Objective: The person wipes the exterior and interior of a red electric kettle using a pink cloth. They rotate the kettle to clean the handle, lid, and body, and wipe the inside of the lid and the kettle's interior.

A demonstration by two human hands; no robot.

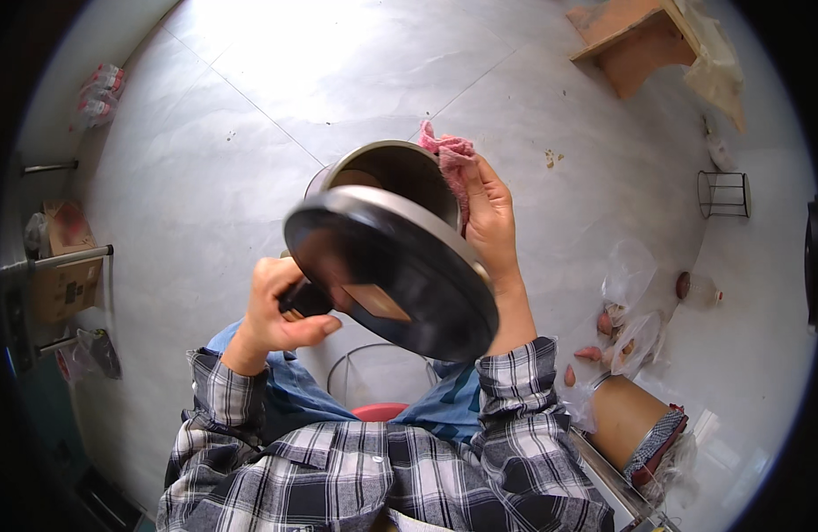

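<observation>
In the middle of the head view is a metal kettle or pot [415, 176] with a dark hollow inside. Its round black lid [389, 279], rimmed with silver, stands tilted open on the side near me and looks slightly blurred. My left hand [279, 306] is closed around a black handle [306, 298] at the vessel's left. On the right, my right hand [492, 213] presses a pink cloth [454, 159] against the vessel's rim and outer wall. The vessel's lower part is hidden behind the lid.
Clear plastic bags [638, 339] with reddish tubers lie on the floor at right, near a plastic bottle [698, 289] and a small wire stand [725, 194]. A wooden piece of furniture [638, 40] stands top right. Cardboard boxes [67, 286] are at left. Below me is a wire ring [382, 352].
</observation>
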